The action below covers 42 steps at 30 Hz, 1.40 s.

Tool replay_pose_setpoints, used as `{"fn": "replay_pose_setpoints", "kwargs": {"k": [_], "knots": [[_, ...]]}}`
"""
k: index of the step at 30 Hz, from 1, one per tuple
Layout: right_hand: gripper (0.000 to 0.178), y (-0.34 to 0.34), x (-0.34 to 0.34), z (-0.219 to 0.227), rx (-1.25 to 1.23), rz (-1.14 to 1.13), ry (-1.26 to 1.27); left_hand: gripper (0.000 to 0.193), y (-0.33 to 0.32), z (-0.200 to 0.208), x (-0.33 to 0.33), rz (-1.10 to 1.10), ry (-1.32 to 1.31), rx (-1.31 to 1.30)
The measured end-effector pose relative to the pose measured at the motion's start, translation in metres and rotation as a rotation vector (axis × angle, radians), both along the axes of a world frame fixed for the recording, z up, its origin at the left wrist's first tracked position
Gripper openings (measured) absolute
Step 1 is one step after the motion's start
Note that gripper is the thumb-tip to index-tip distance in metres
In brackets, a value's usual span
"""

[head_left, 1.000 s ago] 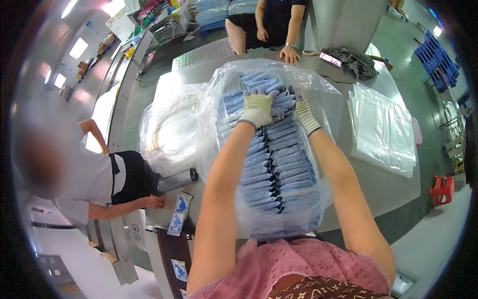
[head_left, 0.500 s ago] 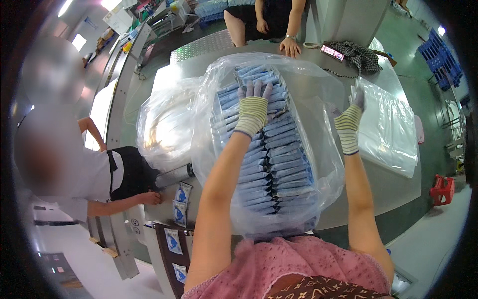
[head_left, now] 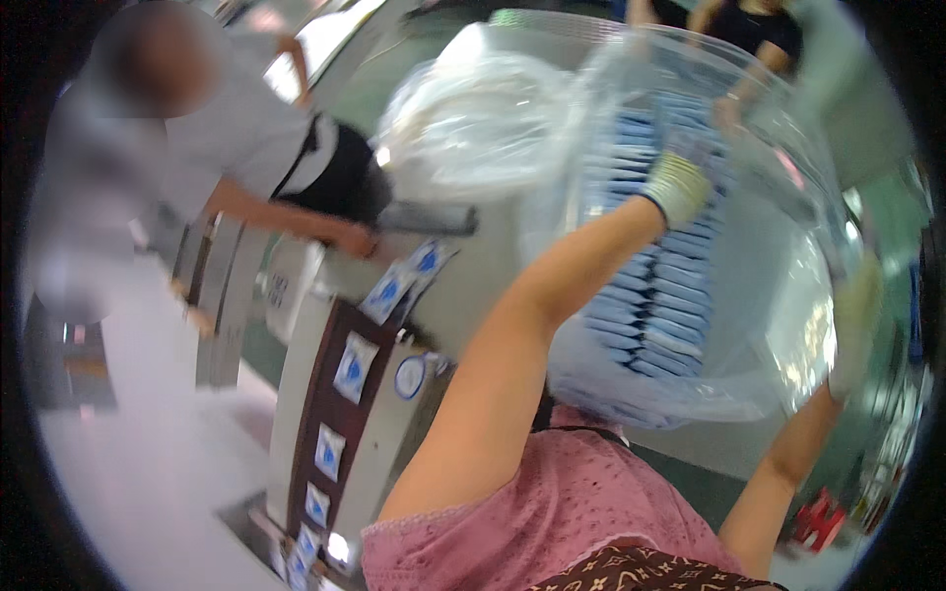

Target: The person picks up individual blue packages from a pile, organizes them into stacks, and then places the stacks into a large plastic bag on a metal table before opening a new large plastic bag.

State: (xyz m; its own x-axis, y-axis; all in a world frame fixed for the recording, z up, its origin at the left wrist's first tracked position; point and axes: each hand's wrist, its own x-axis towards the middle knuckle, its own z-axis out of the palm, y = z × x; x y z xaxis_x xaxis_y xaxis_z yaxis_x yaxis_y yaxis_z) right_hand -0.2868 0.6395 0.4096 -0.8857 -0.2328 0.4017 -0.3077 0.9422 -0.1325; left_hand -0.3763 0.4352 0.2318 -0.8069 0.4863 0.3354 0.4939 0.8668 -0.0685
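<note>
A large clear plastic bag (head_left: 764, 261) lies on the table, filled with rows of blue-and-white packets (head_left: 680, 315). My left hand (head_left: 680, 182), in a striped glove, rests on the far part of those packets with its fingers stretched out, slightly blurred. At the bag's right side is my right hand (head_left: 855, 320), also gloved and smeared by motion. Its fingers do not show clearly, nor can I make out whether it touches the plastic.
Several packets (head_left: 355, 366) lie along a dark conveyor belt (head_left: 335, 409) at the left. A co-worker's hand (head_left: 350, 236) is near its far end, beside a grey roll (head_left: 429, 218). Clear plastic (head_left: 473, 128) is piled beyond. Another person's hand (head_left: 729, 108) is beside the bag. A red stool (head_left: 818, 520) stands lower right.
The view has swung left, so the bag appears farther right and more of the conveyor shows. My left hand stays on the packets. The stack of clear sheets at the right is no longer distinct.
</note>
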Motion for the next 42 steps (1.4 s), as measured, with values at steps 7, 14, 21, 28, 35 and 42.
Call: {"fn": "replay_pose_setpoints", "kwargs": {"k": [7,14,21,28,35,42], "knots": [[0.050,-0.145,0.149,-0.062,-0.362,1.244,-0.775,0.060,-0.151,-0.009,0.188,0.099,-0.021,0.463],[0.045,-0.225,0.178,-0.170,-0.722,0.831,-1.300,0.043,-0.351,-0.084,0.399,1.122,-0.700,0.282],[0.040,-0.287,0.182,-0.238,-0.604,0.681,-1.456,0.051,-0.346,-0.172,0.555,1.441,-0.790,0.514],[0.048,-0.368,0.179,-0.376,-0.777,0.435,-1.491,0.042,-0.404,-0.168,0.402,0.998,-0.652,1.066],[0.057,-0.450,0.187,-0.432,-1.078,-0.127,-1.768,0.057,-0.404,-0.261,0.335,0.749,-0.971,0.620],[0.058,-0.426,0.149,-0.370,-1.267,0.142,-1.405,0.054,-0.359,-0.269,0.302,0.523,-0.769,1.554]]}}
